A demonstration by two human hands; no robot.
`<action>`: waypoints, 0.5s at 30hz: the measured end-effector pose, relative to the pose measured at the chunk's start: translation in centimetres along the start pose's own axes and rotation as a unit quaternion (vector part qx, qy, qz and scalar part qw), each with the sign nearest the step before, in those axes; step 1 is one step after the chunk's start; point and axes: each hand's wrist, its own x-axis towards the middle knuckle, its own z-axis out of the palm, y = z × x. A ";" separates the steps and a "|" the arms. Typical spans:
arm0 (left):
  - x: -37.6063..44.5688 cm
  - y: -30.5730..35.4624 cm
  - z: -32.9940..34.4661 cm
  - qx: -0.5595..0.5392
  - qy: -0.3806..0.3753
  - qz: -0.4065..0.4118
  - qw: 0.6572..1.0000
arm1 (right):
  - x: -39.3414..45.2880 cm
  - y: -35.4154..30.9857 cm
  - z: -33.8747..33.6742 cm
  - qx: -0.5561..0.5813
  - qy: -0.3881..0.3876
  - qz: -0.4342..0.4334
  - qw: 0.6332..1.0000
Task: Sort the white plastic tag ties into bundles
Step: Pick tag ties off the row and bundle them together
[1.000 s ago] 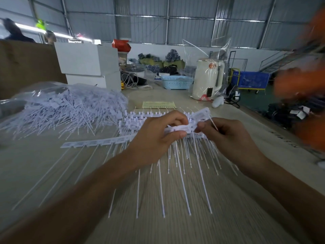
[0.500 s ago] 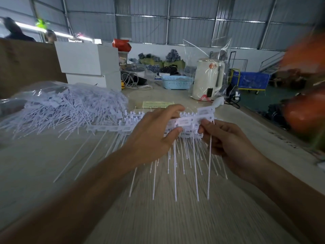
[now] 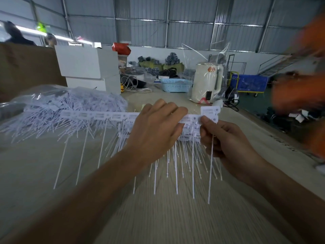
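Observation:
A long strip of joined white tag ties (image 3: pixel 98 115) is held level above the table, its thin tails hanging down. My left hand (image 3: pixel 154 131) grips the strip near the middle, fingers curled over the top. My right hand (image 3: pixel 223 140) pinches the strip's right end tags between thumb and fingers. Under the hands lies a stack of more tie strips (image 3: pixel 190 134), partly hidden. A large loose heap of white ties (image 3: pixel 70 110) in a clear bag lies to the left.
White boxes (image 3: pixel 88 67) stand behind the heap. A blue basket (image 3: pixel 175 85) and a cream kettle in plastic wrap (image 3: pixel 204 83) stand at the back. A blurred person in orange (image 3: pixel 302 88) moves at the right. A brown board (image 3: pixel 21 67) stands at the left.
Both hands have lifted the strip off the table. Its left end rose from the tabletop until the strip hangs level, tails dangling.

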 end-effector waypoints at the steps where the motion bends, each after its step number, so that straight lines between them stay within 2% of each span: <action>1: 0.0 0.1 -0.1 0.004 -0.002 0.004 1.000 | 0.0 -0.1 0.0 -0.010 0.003 -0.011 1.000; 4: -0.2 0.4 -0.4 0.018 -0.008 0.022 1.000 | -0.1 -0.2 -0.1 -0.079 0.007 -0.075 0.994; 8: -0.3 0.5 -0.6 0.032 -0.015 0.023 0.999 | -0.1 -0.5 -0.2 -0.190 0.005 -0.177 0.966; 13: -0.3 0.6 -0.4 0.020 -0.004 0.027 0.999 | -0.1 -0.4 -1.0 -0.306 0.019 -0.238 0.922; 15: -0.3 0.7 -0.4 0.016 -0.004 0.027 0.999 | -0.1 -0.5 -1.6 -0.369 0.022 -0.273 0.888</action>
